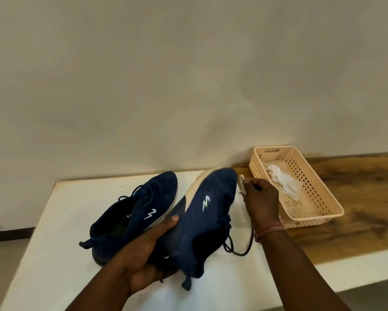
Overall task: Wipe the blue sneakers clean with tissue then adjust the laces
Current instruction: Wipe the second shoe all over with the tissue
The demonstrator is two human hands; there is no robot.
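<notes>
While the left hand [148,263] grips one sneaker [202,218] tilted at centre frame, right hand [261,196] fingers pinch a tissue [242,184] beside its toe. Its mate [132,212] rests left on the tabletop [60,232]. Risk, I judge: the dangling lace [244,248] may snag the wrist.

Held sneaker [208,212] in left hand [143,263]: navy blue, white zigzag logo, cream sole. Sneaker beside it [141,212]: same navy, same white zigzag. Tissue [242,184] pinched in right hand [261,200]: white. Beyond that grip, basket [318,198]: peach, perforated grid pattern. Tabletop [65,243] white; wood-grain brown surface [357,209].
</notes>
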